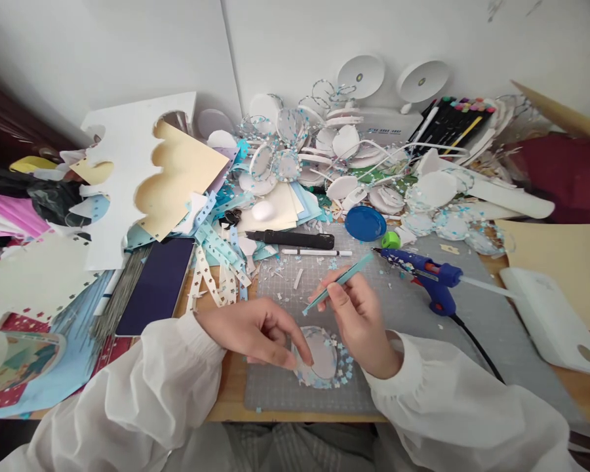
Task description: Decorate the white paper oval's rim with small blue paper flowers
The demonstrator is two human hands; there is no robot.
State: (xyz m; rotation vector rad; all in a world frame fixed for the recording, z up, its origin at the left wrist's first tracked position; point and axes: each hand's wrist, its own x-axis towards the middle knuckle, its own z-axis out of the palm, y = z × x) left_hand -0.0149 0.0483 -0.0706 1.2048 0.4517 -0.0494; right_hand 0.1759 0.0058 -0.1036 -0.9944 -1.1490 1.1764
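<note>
Pressing down on a white oval disc (319, 354) ringed with small blue flower cut-outs, the left hand (255, 331) has its fingers (288, 359) curled, their tips touching the disc's left edge. The disc lies flat on the grey cutting mat (413, 328), close to the mat's near edge and between the two hands. The right hand (356, 321) hovers just above the disc, fingers pinched around a slim teal tool (339, 282) that slants up to the right, with its lower tip pointing down toward the disc. Both wrists come out of loose white sleeves (142, 387) at the bottom of the view.

Just right of the right hand, a blue glue gun (430, 278) rests on the mat, nozzle pointing left, its black cord trailing toward the near edge. Beyond the hands, a white pen (317, 252) and a black craft knife (290, 239) lie side by side across the mat's far edge, amid paper scraps. A blue round lid (365, 223) sits beyond them, beside a small green object. Left of the mat, on the wooden desk (229, 387), a dark navy sheet (157, 285) lies next to punched pale-blue paper strips (216, 255). Farther back, a heap of white discs (334, 154) trimmed with blue pieces spreads against the wall, with a set of coloured markers (452, 121) at the right and a large cut cream card (177, 177) at the left.
</note>
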